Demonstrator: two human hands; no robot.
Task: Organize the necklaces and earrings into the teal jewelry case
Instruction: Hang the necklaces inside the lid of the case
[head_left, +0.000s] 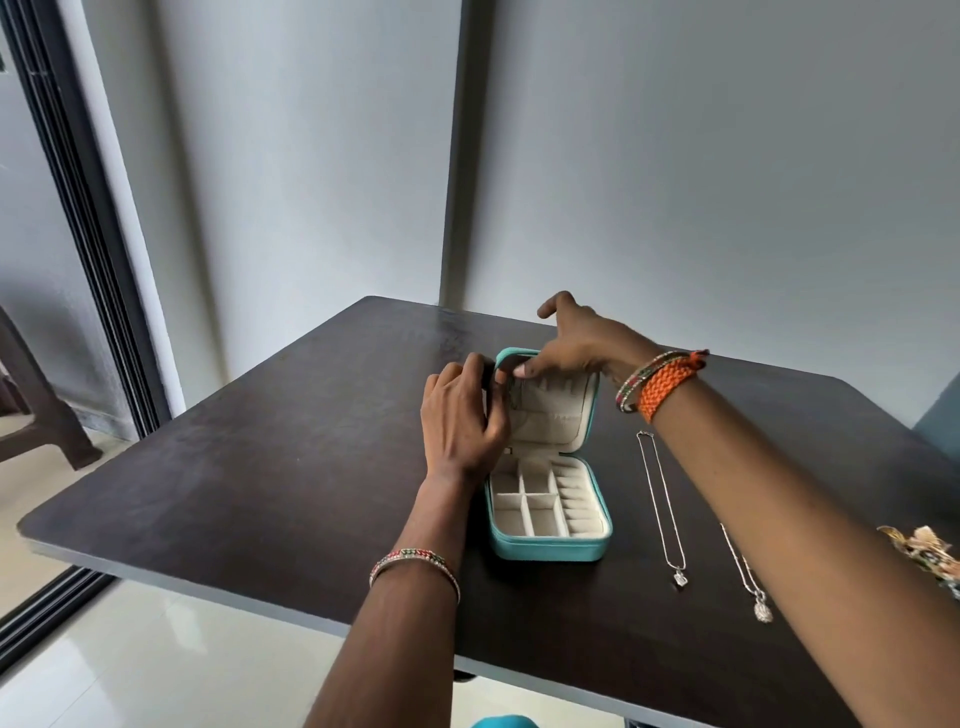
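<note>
Dark brown flat table (260, 493) against a pale grey wall. On its right part, two thin silver chain necklaces lie stretched out, roughly parallel. The nearer-to-case silver necklace with a small pendant (662, 512) lies just right of the case; the second silver necklace with an oval pendant (748, 577) lies further right, its upper part hidden under the right forearm. At the far right edge, a gold-toned ornamental piece (922, 551), partly cut off; kind unclear.

Small teal zip jewelry case with cream lining (550, 551) sits mid-table, open, lid raised toward the wall. Base shows square compartments on the left, ring rolls on the right.

Left hand (462, 415) is at the lid's left edge, fingers curled round it, covering that side of the lid and the hinge corner. Right hand (576, 343) reaches across from the right over the lid's top edge; thumb and a finger pinch something small and thin at the lid's upper left interior, too fine to identify. Bangles on both wrists; orange braided band (667, 387) on the right.
</note>
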